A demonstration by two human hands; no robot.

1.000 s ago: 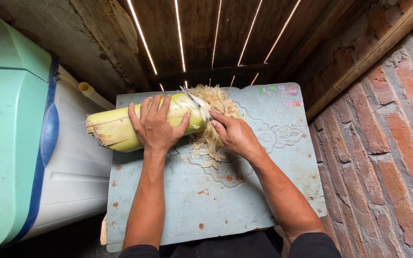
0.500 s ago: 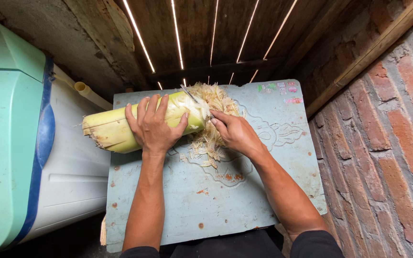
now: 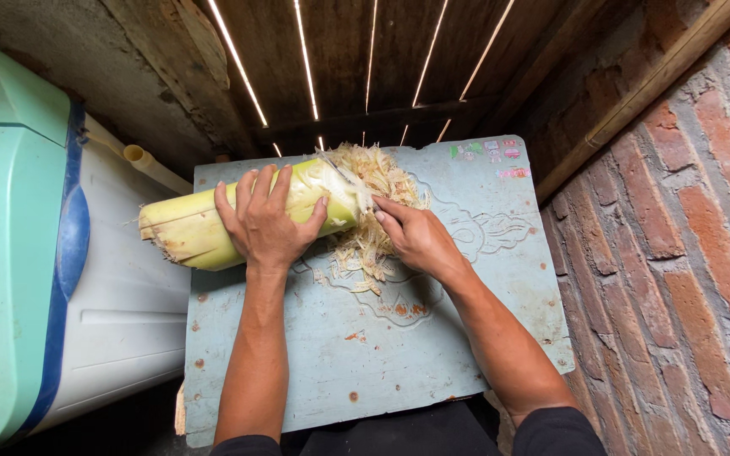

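**Banana stem held down and sliced on a pale blue tabletop**

The left hand (image 3: 265,221) lies palm-down over the banana stem (image 3: 247,213), its fingers (image 3: 257,187) spread apart and curved over the top of it, the thumb hooked around the near side, pressing the stem flat. The right hand (image 3: 416,236) is closed around the handle of a knife (image 3: 344,173), whose thin blade stands at the stem's cut right end; the handle itself is hidden inside the fist, so only the blade shows.

The stem is a thick, pale yellow-green cylinder lying on its side across the far left part of the tabletop (image 3: 399,355), its ragged left end sticking out past the edge. Just beside its cut end, and touching the right hand, sits a heap of thin, pale shavings (image 3: 373,211), some scattered toward the near side.

The tabletop is a worn, light blue plastic surface with an embossed ornament and rust-coloured spots. To its left stands a large container (image 3: 19,253) in mint green, blue and white. A brick wall (image 3: 686,253) rises on the right, and dark wooden planks (image 3: 365,67) with bright slits close the far side.
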